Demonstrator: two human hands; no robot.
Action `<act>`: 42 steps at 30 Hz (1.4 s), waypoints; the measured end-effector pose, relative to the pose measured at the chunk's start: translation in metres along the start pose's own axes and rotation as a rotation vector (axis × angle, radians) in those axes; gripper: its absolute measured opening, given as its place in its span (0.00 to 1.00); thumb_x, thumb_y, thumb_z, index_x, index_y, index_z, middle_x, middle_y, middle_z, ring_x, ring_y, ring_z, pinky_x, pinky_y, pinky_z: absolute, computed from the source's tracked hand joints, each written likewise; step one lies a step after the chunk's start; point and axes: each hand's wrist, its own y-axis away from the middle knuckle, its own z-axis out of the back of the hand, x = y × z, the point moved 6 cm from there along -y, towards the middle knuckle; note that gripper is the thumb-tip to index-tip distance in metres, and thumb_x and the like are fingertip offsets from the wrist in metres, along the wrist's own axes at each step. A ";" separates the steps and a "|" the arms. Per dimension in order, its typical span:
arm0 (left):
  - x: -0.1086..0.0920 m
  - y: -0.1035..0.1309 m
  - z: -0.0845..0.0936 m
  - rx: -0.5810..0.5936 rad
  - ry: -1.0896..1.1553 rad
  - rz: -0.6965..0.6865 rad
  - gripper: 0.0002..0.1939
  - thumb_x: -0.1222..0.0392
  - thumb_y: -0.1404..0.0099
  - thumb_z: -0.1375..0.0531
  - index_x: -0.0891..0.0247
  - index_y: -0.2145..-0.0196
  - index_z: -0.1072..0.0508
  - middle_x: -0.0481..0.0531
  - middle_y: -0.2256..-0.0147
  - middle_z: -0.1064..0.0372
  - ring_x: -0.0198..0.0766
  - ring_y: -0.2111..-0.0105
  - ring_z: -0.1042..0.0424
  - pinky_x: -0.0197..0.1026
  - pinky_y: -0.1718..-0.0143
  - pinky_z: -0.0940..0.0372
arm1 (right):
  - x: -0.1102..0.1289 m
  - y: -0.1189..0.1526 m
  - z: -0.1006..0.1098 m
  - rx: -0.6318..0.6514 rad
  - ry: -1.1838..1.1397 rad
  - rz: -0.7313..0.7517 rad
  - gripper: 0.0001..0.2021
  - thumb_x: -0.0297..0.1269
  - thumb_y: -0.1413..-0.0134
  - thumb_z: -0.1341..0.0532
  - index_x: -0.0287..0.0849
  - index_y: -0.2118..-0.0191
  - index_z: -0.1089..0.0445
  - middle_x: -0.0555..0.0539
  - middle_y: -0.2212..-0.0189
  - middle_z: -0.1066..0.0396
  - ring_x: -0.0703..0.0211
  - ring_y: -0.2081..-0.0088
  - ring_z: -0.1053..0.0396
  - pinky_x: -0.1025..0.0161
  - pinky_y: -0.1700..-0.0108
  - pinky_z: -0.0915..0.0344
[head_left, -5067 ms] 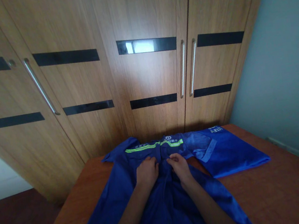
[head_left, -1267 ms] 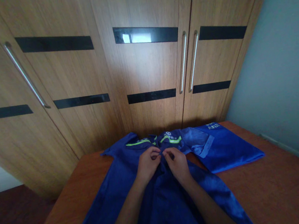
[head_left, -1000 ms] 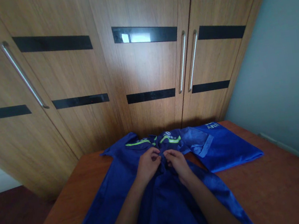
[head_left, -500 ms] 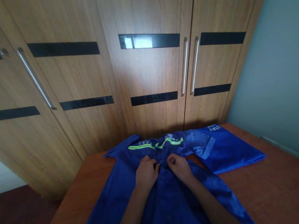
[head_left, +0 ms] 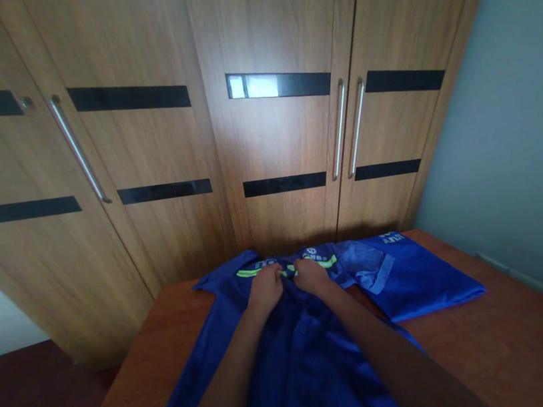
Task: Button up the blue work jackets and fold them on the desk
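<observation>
A dark blue shirt (head_left: 293, 355) with bright yellow-green chest strips and pale lettering lies spread on a reddish-brown table (head_left: 504, 346). My left hand (head_left: 266, 288) is closed on the shirt's front, just left of the middle, at the level of the strip. Close beside it, my right hand (head_left: 310, 275) grips the cloth on the other side of the front opening. The two hands are a short gap apart, and the fingertips are partly hidden in the fabric. Below them the cloth is creased.
A folded brighter blue cloth (head_left: 424, 283) with pale letters lies at the right, partly under the shirt's short sleeve. Behind the table stands a wooden wardrobe (head_left: 272, 136) with metal handles. A grey-blue wall (head_left: 519, 168) borders the right side.
Both hands have moved up the shirt's front toward the collar, from below the strips to their level. The cloth beneath has bunched and shifted. The view has tilted slightly.
</observation>
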 end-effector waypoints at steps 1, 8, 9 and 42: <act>0.002 -0.009 -0.005 0.015 0.010 0.007 0.12 0.66 0.32 0.49 0.64 0.55 0.28 0.57 0.55 0.29 0.42 0.52 0.31 0.47 0.48 0.39 | -0.005 -0.003 -0.003 0.025 -0.003 -0.043 0.09 0.26 0.55 0.39 0.38 0.65 0.25 0.36 0.62 0.24 0.45 0.55 0.28 0.57 0.55 0.36; 0.007 -0.039 -0.048 0.131 0.129 0.028 0.15 0.55 0.34 0.42 0.64 0.52 0.31 0.55 0.53 0.31 0.41 0.57 0.29 0.50 0.57 0.32 | -0.043 -0.012 -0.013 0.108 -0.268 -0.258 0.13 0.40 0.40 0.40 0.39 0.54 0.31 0.44 0.54 0.30 0.53 0.54 0.31 0.51 0.52 0.33; 0.008 -0.041 -0.052 0.127 0.154 0.037 0.15 0.55 0.34 0.42 0.64 0.52 0.31 0.55 0.54 0.31 0.41 0.57 0.29 0.50 0.57 0.32 | -0.048 -0.011 -0.015 0.113 -0.338 -0.277 0.14 0.41 0.40 0.41 0.39 0.51 0.33 0.44 0.52 0.32 0.54 0.55 0.31 0.51 0.53 0.32; -0.032 -0.034 0.027 -0.336 0.566 -0.025 0.06 0.67 0.41 0.44 0.61 0.72 0.27 0.47 0.73 0.27 0.36 0.69 0.27 0.37 0.64 0.35 | -0.004 0.008 0.033 -0.004 -1.548 -0.174 0.14 0.41 0.64 0.32 0.43 0.67 0.28 0.52 0.76 0.27 0.62 0.74 0.32 0.67 0.71 0.38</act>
